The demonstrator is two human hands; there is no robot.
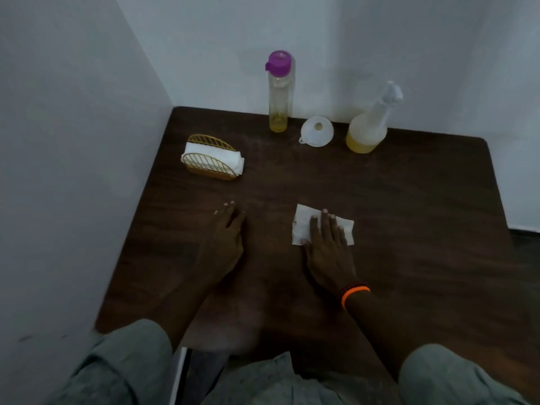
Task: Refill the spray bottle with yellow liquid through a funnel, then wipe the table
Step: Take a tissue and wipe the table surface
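A white paper napkin lies flat on the dark wooden table, and my right hand presses on it with straight fingers. My left hand rests flat on the bare table to the left of the napkin, holding nothing. At the back stand the spray bottle, its white trigger head on and yellow liquid in its lower part, a white funnel lying mouth up, and a tall clear bottle with a purple cap and a little yellow liquid at the bottom.
A gold wire napkin holder with white napkins stands at the back left. White walls close the table's left and far sides. The table's right edge drops to a dark floor. An orange band circles my right wrist.
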